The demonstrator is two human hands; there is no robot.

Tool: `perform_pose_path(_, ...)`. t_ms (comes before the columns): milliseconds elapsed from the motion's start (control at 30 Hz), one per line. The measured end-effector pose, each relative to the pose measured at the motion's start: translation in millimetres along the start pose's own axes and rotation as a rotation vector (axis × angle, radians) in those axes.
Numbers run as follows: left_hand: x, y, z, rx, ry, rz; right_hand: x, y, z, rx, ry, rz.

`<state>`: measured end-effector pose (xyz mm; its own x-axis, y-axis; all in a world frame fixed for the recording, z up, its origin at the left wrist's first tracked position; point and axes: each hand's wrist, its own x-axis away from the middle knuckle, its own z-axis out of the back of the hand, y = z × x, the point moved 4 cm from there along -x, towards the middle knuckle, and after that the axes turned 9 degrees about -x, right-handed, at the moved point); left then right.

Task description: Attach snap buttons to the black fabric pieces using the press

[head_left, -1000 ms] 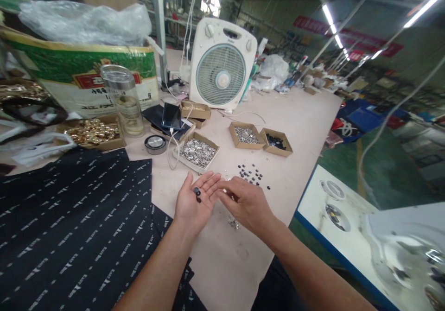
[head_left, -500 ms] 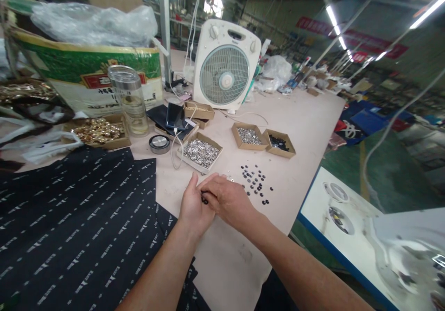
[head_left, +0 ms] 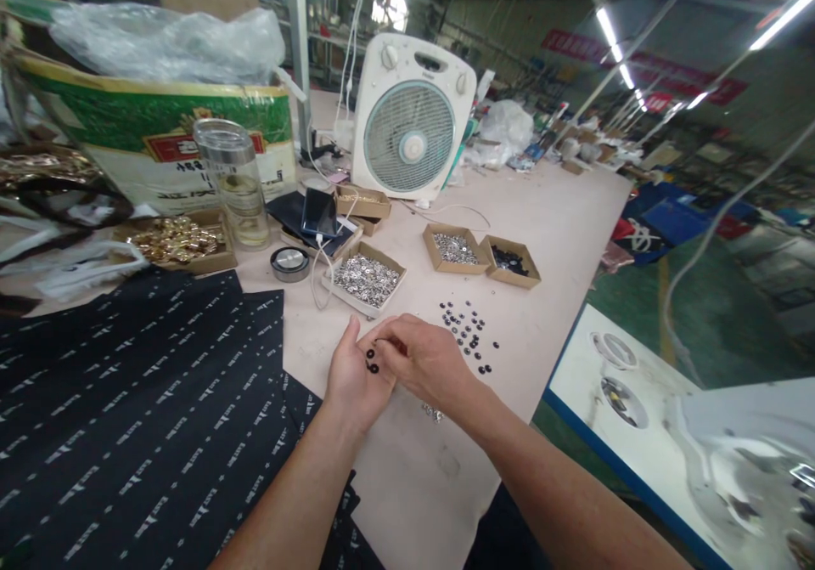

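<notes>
Cupping black discs (head_left: pixel 373 368) | left hand (head_left: pixel 354 383) palm-up | right hand (head_left: pixel 428 359) overlapping (curled inward)

The cupped discs (head_left: pixel 373 368) look plain black to me, like the loose discs (head_left: pixel 474 341) speckling the pinkish-beige surface (head_left: pixel 541 213). Off to the left, the cloth (head_left: pixel 127 426) is black, patterned with slanting rows of white lettering and little motifs. I catch silver pieces (head_left: pixel 368 279) in one tray, golden pieces (head_left: pixel 182 239) in another. The fan (head_left: pixel 413 147) is off-white with a pale blue-green ring; the sack (head_left: pixel 115 120) wears green above cream, with a red label. Over right, the floor (head_left: pixel 719 298) is green, striped dull yellow.
</notes>
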<state>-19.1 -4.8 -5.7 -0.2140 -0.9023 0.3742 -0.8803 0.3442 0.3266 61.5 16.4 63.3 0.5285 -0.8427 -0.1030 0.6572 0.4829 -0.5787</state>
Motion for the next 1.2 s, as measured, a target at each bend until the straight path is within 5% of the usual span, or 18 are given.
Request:
perform_pose_path(200, -3, 8, 7.7, 0.079, 0.126, -0.085, 13, 44, 37, -0.142, 0.139, -0.18)
perform_pose_path(400, -3, 6, 7.3, 0.049, 0.14, -0.085, 27, 83, 32, -0.053, -0.05, -0.326)
perform_pose_path(733, 0, 6, 5.3, 0.035, 0.145, -0.072, 22, 86, 21, 0.223, -0.144, -0.346)
perform_pose_path(967, -2, 5, 5.4, 0.026, 0.127, -0.069, 21, 84, 20, 0.308, -0.076, -0.436)
perform_pose_path(1200, 1, 6, 3.7, 0.029, 0.14, -0.073, 25, 86, 20, 0.271, -0.066, -0.308)
